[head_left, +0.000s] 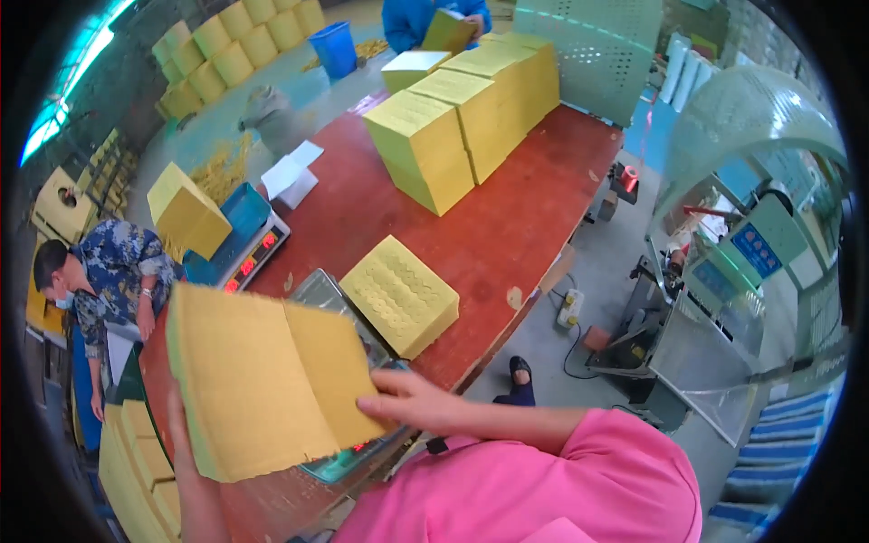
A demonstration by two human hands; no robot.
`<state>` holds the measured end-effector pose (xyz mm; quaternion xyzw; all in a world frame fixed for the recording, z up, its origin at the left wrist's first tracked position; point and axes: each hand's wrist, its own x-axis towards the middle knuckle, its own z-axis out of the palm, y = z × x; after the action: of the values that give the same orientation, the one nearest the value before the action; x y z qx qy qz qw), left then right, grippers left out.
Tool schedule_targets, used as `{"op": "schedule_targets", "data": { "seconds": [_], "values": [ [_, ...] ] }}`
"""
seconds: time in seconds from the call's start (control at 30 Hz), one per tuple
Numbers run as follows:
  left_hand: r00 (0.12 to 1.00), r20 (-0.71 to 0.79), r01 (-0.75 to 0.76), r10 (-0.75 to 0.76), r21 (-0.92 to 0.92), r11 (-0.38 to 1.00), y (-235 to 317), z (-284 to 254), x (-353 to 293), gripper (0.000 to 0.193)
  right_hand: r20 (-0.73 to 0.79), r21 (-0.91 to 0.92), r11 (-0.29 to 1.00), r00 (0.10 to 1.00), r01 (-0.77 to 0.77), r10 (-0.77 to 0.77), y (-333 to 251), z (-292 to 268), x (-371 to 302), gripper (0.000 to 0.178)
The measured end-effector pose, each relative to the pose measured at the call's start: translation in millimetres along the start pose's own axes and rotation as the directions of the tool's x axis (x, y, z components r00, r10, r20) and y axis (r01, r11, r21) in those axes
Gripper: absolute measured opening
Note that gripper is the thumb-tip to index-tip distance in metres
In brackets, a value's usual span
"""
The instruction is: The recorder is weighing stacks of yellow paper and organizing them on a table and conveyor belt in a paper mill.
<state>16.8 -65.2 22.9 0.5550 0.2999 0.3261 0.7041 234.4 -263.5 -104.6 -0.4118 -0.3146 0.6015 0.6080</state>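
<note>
Left grip (186,443) and right grip (415,400) grasp yellow stack (262,385), not yet set down. Bundles (489,113) already piled far on counter (534,231).

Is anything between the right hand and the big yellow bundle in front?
Nothing visible: the right hand touches the yellow bundle directly at its right edge. The left hand is along the opposite side.

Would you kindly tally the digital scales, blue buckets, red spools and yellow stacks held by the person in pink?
Yellow stack, between the left hand and right hand: 1
Digital scales, a far scale and a near scale: 2
Blue bucket: 1
Red spool: 1
Total: 5
</note>
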Motion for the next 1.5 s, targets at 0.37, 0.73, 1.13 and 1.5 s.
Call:
{"op": "schedule_targets", "data": {
  "seconds": [0.37,0.73,1.13,1.5],
  "values": [
    [0.992,0.124,-0.015,0.036,-0.168,0.986,-5.7,176.2,185.5,0.056,-0.163,0.18,0.975,0.981,0.133,-0.104,-145.3,-207.8,118.1,0.047],
    [0.965,-0.004,0.263,-0.264,-0.043,0.964,-62.1,185.4,303.8,0.059,-0.205,0.482,0.873,0.959,-0.075,0.195,-70.5,-281.4,214.1,0.046],
    [0.865,0.136,0.476,-0.484,0.086,0.875,-134.2,200.9,311.7,0.069,-0.374,0.557,0.83,0.902,0.033,0.216,-26.6,-310.1,128.1,0.048],
    [0.888,0.127,0.439,-0.441,0.045,0.897,-143.4,226.9,308.8,0.073,-0.689,-0.646,0.708,0.181,0.286,-0.702,-212.8,-610.1,58.6,0.013]
  ]
}}
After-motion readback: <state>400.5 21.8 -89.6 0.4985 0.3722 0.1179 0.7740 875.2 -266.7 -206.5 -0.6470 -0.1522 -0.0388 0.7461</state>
